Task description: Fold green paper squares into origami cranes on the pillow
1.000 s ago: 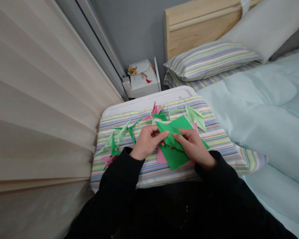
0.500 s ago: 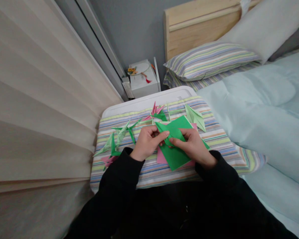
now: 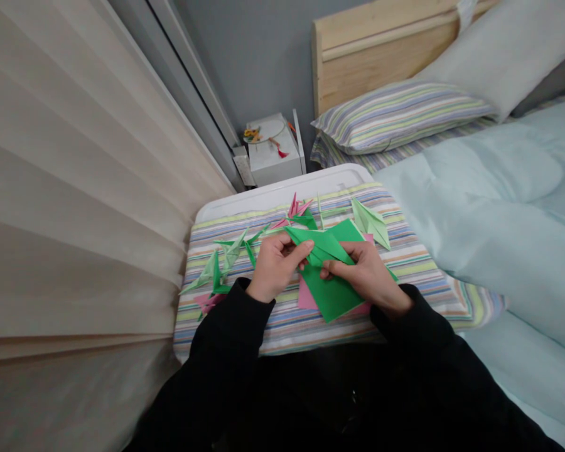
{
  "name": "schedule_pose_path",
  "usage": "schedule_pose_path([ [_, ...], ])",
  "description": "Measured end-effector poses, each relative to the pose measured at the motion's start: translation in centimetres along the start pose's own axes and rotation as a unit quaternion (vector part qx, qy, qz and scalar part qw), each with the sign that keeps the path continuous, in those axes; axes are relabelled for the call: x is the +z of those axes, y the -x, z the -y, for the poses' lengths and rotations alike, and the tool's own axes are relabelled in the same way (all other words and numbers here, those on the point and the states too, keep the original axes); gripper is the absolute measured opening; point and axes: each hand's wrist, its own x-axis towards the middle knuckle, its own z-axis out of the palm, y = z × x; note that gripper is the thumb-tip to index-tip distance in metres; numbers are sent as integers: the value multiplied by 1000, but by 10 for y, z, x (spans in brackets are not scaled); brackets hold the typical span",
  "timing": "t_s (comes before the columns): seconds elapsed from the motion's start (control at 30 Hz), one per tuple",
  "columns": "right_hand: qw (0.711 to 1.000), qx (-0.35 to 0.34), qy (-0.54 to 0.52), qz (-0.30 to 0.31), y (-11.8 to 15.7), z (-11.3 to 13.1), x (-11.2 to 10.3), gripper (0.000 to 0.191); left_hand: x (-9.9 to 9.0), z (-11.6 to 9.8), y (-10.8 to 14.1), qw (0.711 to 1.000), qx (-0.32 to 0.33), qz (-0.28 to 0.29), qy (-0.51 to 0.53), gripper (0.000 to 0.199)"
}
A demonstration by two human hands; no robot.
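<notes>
Green paper flap (image 3: 311, 237) now reaches farther left, over left hand (image 3: 275, 267). Grips of left hand and right hand (image 3: 362, 273) clamped on folded green paper (image 3: 332, 295), centre, over pink sheet (image 3: 307, 295) on striped cloth (image 3: 311, 333); paper cranes (image 3: 230, 257) left.

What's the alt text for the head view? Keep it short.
A left hand and right hand hold a sheet of green origami paper folded partway, over a pink sheet. Green and pink origami cranes lie nearby on a striped cloth, beside a pale blue duvet.
</notes>
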Motion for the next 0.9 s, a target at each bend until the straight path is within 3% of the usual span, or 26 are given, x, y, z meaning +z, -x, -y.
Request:
schedule_pose_path([
  [0.23,1000,2,16,21,0,2,-2,17,-3,2,-1,999,-2,-29,25,42],
  [0.47,998,-1,-50,48,-2,-4,-2,29,-3,1,-1,996,-40,78,22,39],
  [0.6,998,-22,-58,25,-3,-9,-1,34,-1,4,-1,990,-58,114,65,39],
  [0.77,998,-39,-32,27,-3,-13,-2,31,1,5,1,985,-81,103,112,33],
  [0.9,999,-39,5,35,-2,-12,-3,30,2,1,1,986,-88,56,131,33],
])
